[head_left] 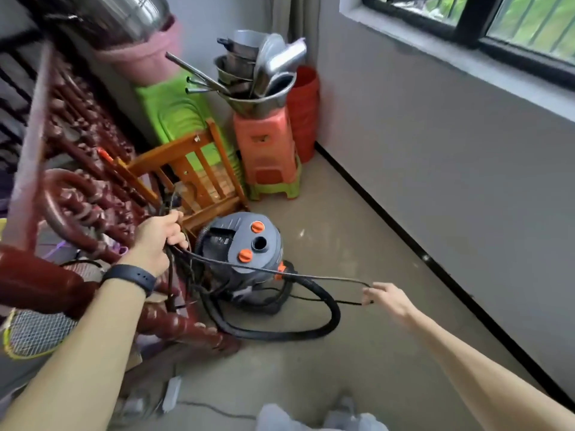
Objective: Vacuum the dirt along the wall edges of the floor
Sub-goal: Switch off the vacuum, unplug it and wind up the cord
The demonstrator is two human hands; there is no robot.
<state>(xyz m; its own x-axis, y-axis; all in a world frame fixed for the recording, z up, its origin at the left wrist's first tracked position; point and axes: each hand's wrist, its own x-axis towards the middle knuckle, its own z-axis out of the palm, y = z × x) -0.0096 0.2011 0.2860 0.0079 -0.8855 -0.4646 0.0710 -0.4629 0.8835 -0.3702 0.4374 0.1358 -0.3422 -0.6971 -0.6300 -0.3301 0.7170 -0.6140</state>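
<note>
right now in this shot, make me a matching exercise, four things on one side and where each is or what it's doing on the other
1 left hand
2 right hand
3 vacuum cleaner
4 metal pots

a stacked on the orange stool
b standing on the floor
c gripping a bundled length of the cord
d pinching the cord's far loop

Pairs: 1-c; 2-d; 3-b; 4-a
</note>
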